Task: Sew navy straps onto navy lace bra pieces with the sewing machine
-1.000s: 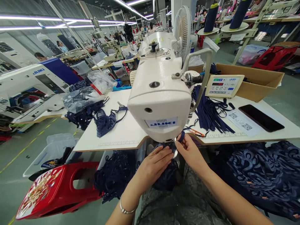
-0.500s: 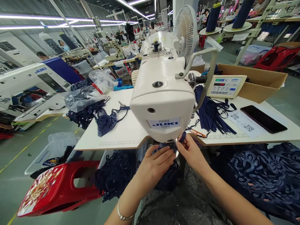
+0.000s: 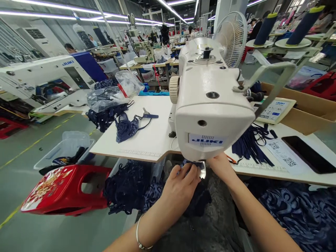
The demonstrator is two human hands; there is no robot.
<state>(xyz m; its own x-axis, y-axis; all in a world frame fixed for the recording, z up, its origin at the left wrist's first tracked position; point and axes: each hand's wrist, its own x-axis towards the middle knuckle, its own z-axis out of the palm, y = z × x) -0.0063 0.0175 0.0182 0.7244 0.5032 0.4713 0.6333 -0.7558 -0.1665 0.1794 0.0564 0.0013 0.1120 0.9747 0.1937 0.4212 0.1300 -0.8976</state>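
My left hand [image 3: 182, 183] is closed on navy lace fabric [image 3: 186, 163] at the needle end of a white sewing machine [image 3: 214, 115]. The fabric's dark lower part [image 3: 198, 203] hangs over my lap. Beside a lit shiny metal part [image 3: 202, 169], my right hand [image 3: 219, 164] reaches in under the machine head. The head covers its fingertips, so what they hold is hidden. A navy bra [image 3: 127, 127] with a strap lies on the table to the left. Navy straps [image 3: 252, 145] lie bunched to the right.
On the table's right are a phone [image 3: 309, 154], a paper with printed codes [image 3: 283, 155], a control panel [image 3: 275, 110] and a cardboard box [image 3: 301, 119]. A plastic bag [image 3: 105, 99] lies left. Below stand a red stool [image 3: 65, 189] and a bin of navy pieces [image 3: 128, 189].
The view has turned left and the machine sits further right. My right hand has moved in behind the machine head, hiding the navy strip it pinched. My left fingers are more bent.
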